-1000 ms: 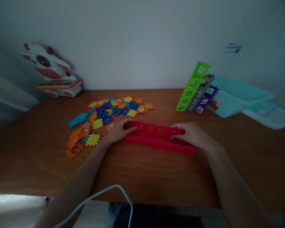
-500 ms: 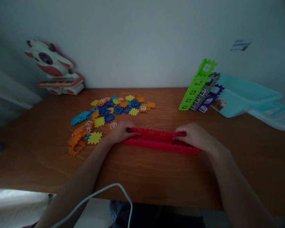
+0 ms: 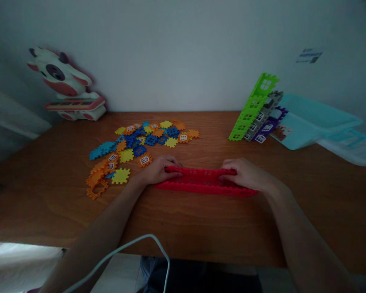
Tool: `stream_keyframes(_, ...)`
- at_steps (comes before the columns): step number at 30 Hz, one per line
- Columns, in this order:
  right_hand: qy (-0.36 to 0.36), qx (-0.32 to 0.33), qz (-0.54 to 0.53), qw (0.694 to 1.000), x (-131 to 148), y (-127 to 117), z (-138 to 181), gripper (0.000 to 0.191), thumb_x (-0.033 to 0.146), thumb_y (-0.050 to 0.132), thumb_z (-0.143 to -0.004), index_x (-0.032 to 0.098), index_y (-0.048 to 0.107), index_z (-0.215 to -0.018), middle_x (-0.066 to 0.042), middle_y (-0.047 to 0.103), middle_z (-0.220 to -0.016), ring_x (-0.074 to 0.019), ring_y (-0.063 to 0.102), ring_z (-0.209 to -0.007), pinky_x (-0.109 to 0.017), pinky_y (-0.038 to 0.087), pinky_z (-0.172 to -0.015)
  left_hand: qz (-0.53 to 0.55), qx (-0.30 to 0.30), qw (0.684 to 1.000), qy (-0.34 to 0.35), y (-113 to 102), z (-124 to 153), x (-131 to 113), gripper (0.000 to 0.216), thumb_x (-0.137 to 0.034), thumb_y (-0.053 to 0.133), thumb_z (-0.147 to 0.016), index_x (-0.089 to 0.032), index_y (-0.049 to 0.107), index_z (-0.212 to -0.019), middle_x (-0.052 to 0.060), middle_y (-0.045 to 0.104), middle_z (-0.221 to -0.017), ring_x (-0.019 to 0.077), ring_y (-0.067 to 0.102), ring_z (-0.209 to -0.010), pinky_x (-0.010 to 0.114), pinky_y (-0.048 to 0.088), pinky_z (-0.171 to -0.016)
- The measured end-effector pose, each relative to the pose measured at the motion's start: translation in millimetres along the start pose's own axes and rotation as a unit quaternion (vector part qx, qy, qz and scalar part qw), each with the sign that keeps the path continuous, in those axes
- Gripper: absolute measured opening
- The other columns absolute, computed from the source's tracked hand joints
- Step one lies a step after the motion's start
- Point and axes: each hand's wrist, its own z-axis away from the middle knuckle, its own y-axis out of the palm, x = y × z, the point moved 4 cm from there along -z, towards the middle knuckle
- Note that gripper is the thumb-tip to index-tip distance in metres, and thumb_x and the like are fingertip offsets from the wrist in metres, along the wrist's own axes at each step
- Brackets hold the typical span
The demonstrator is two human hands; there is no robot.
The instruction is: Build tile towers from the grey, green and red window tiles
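Observation:
A long red strip of joined interlocking building pieces, folded along its length and with window cut-outs, lies across the front middle of the table. My left hand pinches its far wall near the left end, thumb on the inside. Near the right end my right hand grips the same wall, thumb also inside. The fingers behind the wall are hidden. Just past my left hand lies an orange piece with a white window.
Loose orange, yellow and blue pieces spread over the table's left middle. Joined green pieces, grey and purple ones lean against a turquoise bin at right. A cow-shaped toy keyboard stands back left. A white cable crosses in front.
Both hands keep their hold on the red strip. Its far wall has shifted very slightly, and the whole view has moved a little.

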Motion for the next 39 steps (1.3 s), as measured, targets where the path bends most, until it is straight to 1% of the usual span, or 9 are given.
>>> stream_keyframes(5, -0.003, -0.002, -0.007, 1.0, 1.7, -0.7, -0.1, 0.023, 0.036, 0.06, -0.092, 0.021, 0.073, -0.079, -0.007, 0.071, -0.087, -0.0217, 0.065, -0.078, -0.032, 0.045, -0.072, -0.005, 0.011, 1.0, 0.014, 2.2, -1.4, 0.0, 0.017, -0.033, 0.07, -0.092, -0.019, 0.078, -0.089, 0.006, 0.073, -0.091, 0.0166, 0.068, -0.084, 0.028, 0.052, -0.078)
stream_keyframes(9, -0.007, -0.006, -0.015, 1.0, 0.0, 1.3, -1.0, 0.023, 0.037, 0.059, -0.092, 0.021, 0.074, -0.087, -0.008, 0.072, -0.091, -0.0229, 0.066, -0.083, -0.033, 0.047, -0.076, -0.019, 0.024, 1.0, 0.008, 5.7, -3.2, 2.7, 0.018, -0.035, 0.069, -0.092, -0.02, 0.077, -0.087, 0.004, 0.071, -0.091, 0.0162, 0.066, -0.084, 0.028, 0.051, -0.08)
stream_keyframes(14, -0.002, 0.001, -0.011, 1.0, 0.9, 1.7, -0.7, 0.023, 0.037, 0.059, -0.092, 0.021, 0.073, -0.089, -0.008, 0.073, -0.093, -0.023, 0.066, -0.085, -0.033, 0.048, -0.078, -0.015, 0.007, 1.0, -0.006, 6.5, -4.2, 1.6, 0.024, -0.04, 0.07, -0.091, -0.019, 0.076, -0.082, 0.004, 0.07, -0.088, 0.0156, 0.066, -0.08, 0.028, 0.05, -0.078)
stream_keyframes(20, 0.0, -0.001, -0.01, 1.0, 3.2, -0.1, -0.1, 0.022, 0.038, 0.059, -0.092, 0.022, 0.073, -0.086, -0.007, 0.073, -0.091, -0.0227, 0.066, -0.084, -0.032, 0.048, -0.076, -0.029, 0.017, 0.999, -0.017, 7.1, -4.0, 0.4, 0.025, -0.042, 0.067, -0.092, -0.02, 0.078, -0.086, 0.004, 0.069, -0.09, 0.0165, 0.065, -0.082, 0.03, 0.05, -0.077)
stream_keyframes(24, 0.006, -0.004, -0.006, 1.0, 1.7, 0.1, -0.5, 0.02, 0.036, 0.06, -0.091, 0.023, 0.073, -0.084, -0.006, 0.073, -0.089, -0.0221, 0.065, -0.081, -0.032, 0.048, -0.073, -0.014, 0.022, 1.0, -0.011, 7.2, -4.9, 1.9, 0.025, -0.041, 0.067, -0.092, -0.02, 0.078, -0.083, 0.004, 0.07, -0.088, 0.0161, 0.064, -0.08, 0.03, 0.05, -0.076)
stream_keyframes(28, 0.001, -0.008, -0.001, 1.0, 2.3, 0.4, -0.5, 0.022, 0.036, 0.059, -0.091, 0.022, 0.07, -0.078, -0.006, 0.07, -0.085, -0.0205, 0.063, -0.076, -0.031, 0.046, -0.07, -0.016, 0.025, 1.0, 0.007, 6.9, -4.6, 1.7, 0.024, -0.041, 0.068, -0.092, -0.02, 0.078, -0.084, 0.004, 0.07, -0.09, 0.0171, 0.064, -0.085, 0.03, 0.05, -0.08)
stream_keyframes(32, -0.001, -0.011, 0.008, 1.0, 2.5, 0.6, 0.3, 0.027, 0.039, 0.058, -0.092, 0.021, 0.068, -0.074, -0.005, 0.068, -0.082, -0.0197, 0.062, -0.073, -0.03, 0.044, -0.068, -0.043, 0.018, 0.999, -0.003, 5.4, -3.2, 1.4, 0.025, -0.042, 0.068, -0.092, -0.02, 0.078, -0.088, 0.005, 0.069, -0.093, 0.0182, 0.063, -0.089, 0.031, 0.049, -0.083)
stream_keyframes(35, 0.009, -0.009, 0.008, 1.0, 0.9, 0.8, 0.5, 0.028, 0.042, 0.058, -0.093, 0.022, 0.069, -0.077, -0.006, 0.07, -0.083, -0.0208, 0.063, -0.076, -0.031, 0.045, -0.07, -0.051, 0.022, 0.998, -0.008, 4.7, -3.0, 0.3, 0.025, -0.043, 0.069, -0.091, -0.019, 0.078, -0.091, 0.006, 0.068, -0.096, 0.0186, 0.063, -0.091, 0.031, 0.049, -0.085)
stream_keyframes(39, 0.022, -0.009, 0.008, 1.0, -0.2, 0.1, 0.1, 0.022, 0.041, 0.061, -0.091, 0.023, 0.071, -0.083, -0.005, 0.073, -0.086, -0.0221, 0.065, -0.079, -0.033, 0.046, -0.073, -0.047, 0.027, 0.998, -0.012, 4.8, -3.2, 0.4, 0.026, -0.044, 0.068, -0.092, -0.02, 0.078, -0.091, 0.005, 0.068, -0.095, 0.0184, 0.063, -0.091, 0.031, 0.049, -0.086)
